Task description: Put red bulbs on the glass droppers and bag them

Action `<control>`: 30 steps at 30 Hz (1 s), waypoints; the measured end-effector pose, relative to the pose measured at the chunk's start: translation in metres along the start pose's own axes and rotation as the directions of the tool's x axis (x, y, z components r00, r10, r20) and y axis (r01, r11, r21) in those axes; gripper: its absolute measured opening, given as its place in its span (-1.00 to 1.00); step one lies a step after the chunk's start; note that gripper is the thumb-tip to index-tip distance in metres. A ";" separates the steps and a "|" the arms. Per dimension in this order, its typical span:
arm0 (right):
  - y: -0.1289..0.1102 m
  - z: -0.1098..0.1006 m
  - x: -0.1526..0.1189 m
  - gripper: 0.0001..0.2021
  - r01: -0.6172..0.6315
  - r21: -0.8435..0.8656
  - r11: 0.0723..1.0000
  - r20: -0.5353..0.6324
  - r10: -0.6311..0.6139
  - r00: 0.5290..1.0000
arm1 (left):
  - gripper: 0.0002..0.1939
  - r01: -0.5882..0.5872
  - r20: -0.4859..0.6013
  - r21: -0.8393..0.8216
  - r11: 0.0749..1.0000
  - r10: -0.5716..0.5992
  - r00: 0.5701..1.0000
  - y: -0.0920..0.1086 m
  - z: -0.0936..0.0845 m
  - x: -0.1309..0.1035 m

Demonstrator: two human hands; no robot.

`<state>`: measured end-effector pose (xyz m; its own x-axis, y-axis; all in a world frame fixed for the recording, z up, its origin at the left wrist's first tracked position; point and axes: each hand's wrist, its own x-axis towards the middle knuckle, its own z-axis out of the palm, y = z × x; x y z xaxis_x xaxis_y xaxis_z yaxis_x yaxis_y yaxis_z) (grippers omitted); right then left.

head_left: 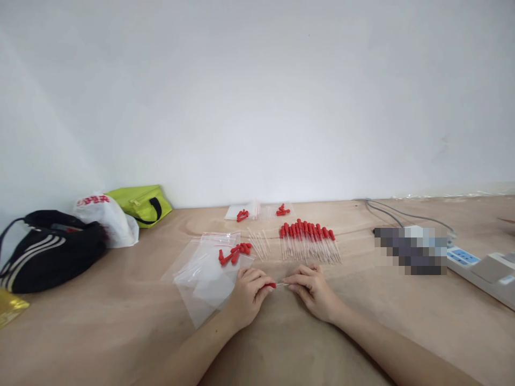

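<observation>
My left hand (251,294) is closed in a pinch on a red rubber dropper bulb (271,285), its end pointing right. Facing it, my right hand (311,289) pinches a thin clear dropper tube (282,284) that lines up with the bulb. Whether the tube sits inside the bulb is too small to tell. Just beyond my right hand lies a row of droppers (308,231) with red bulbs on their tubes. Loose red bulbs (235,253) rest on clear zip bags (205,268) left of my left hand. Several bare tubes (259,244) lie between the bags and the row.
More bulbs (242,215) and bagged pieces (263,210) lie by the wall. At left stand a black bag (52,257), a white plastic bag (116,222) and a lime-green bag (140,202). A blurred dark object (410,252), cables (406,213) and a power strip (462,257) are at right.
</observation>
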<state>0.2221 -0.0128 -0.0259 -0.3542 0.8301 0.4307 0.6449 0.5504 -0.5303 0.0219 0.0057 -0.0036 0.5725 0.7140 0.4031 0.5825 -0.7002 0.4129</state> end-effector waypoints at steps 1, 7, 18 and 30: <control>0.001 0.000 0.000 -0.76 0.001 0.001 1.000 0.005 -0.001 1.000 | -0.82 -0.006 0.008 0.000 1.000 0.006 1.000 0.000 0.000 0.000; 0.005 -0.001 0.002 -0.73 0.049 -0.047 0.998 0.021 -0.048 0.999 | -0.79 -0.041 0.021 0.013 0.999 0.041 0.999 0.003 0.000 0.001; -0.001 -0.006 0.005 -0.72 0.126 -0.102 0.987 0.038 -0.123 0.992 | -0.78 -0.095 0.036 0.037 0.995 0.094 0.995 0.002 0.002 0.000; -0.007 0.000 0.004 -0.75 0.212 -0.280 0.936 0.043 -0.208 0.977 | -0.77 -0.105 -0.006 0.072 0.992 0.106 0.994 0.002 0.002 -0.002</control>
<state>0.2165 -0.0130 -0.0207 -0.5095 0.7006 0.4995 0.7186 0.6658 -0.2009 0.0225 0.0031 -0.0051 0.6277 0.6356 0.4495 0.5588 -0.7699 0.3082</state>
